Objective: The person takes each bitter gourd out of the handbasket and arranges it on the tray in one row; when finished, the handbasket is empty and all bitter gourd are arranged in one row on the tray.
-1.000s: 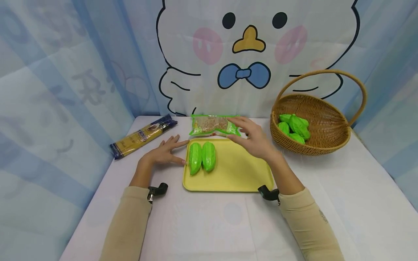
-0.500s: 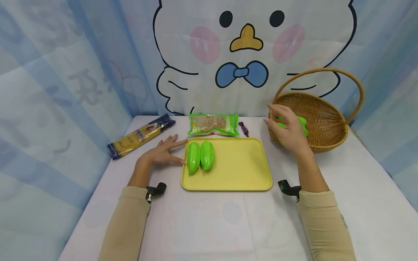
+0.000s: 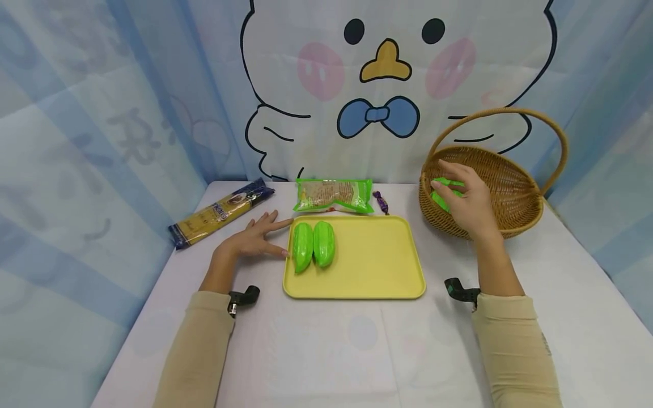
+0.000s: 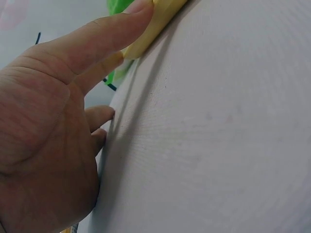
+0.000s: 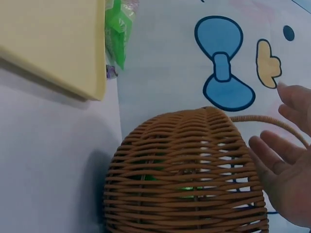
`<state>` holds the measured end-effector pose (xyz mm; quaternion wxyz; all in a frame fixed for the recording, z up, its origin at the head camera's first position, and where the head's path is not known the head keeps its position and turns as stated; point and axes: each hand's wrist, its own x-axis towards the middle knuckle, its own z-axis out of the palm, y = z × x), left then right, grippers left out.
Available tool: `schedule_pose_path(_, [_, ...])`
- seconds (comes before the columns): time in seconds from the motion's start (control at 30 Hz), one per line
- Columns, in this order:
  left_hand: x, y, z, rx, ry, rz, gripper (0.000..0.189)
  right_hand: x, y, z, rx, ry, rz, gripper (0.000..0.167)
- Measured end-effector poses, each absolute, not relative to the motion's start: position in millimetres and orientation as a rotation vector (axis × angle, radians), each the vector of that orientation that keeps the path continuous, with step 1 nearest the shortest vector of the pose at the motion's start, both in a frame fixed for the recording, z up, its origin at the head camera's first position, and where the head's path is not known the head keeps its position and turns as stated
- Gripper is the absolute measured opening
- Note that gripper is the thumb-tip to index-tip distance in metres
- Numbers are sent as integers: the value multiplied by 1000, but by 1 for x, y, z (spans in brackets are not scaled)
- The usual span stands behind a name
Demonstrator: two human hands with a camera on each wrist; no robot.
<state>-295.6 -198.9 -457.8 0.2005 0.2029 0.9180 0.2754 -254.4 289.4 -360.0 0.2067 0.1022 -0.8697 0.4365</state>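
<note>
My left hand (image 3: 250,241) lies with fingers spread at the left edge of a yellow tray (image 3: 377,263); the thumb and a finger touch its rim. On that tray two long, ridged, bright green gourd-like pieces (image 3: 323,243) sit side by side at the left. Over the mouth of a wicker basket (image 3: 520,198) is my right hand (image 3: 474,207), its thumb and fingers apart. Beneath it, green pieces (image 3: 440,199) in the basket are partly hidden. In the right wrist view the hand (image 5: 291,179) hovers past the basket's woven side (image 5: 184,170), holding nothing visible.
Behind the tray lie a green-edged clear food packet (image 3: 334,195) and a small purple wrapped candy (image 3: 380,202). A blue and yellow pasta packet (image 3: 221,214) rests at the back left. The basket's tall handle (image 3: 510,110) arches above it. Curtains border the table.
My right hand has moved right from above the tray and the food packet to over the basket, uncovering the purple candy. The left hand has stayed at the tray's edge.
</note>
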Motion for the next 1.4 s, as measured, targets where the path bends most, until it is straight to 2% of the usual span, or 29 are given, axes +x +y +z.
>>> schedule_pose_path(0.63, [-297, -200, -460, 581, 2568, 775, 99, -279, 343, -347, 201, -2733, 990, 58])
schedule_pose_path(1.4, [-297, -200, -461, 566, 2570, 773, 99, -313, 373, -362, 221, -3077, 872, 47])
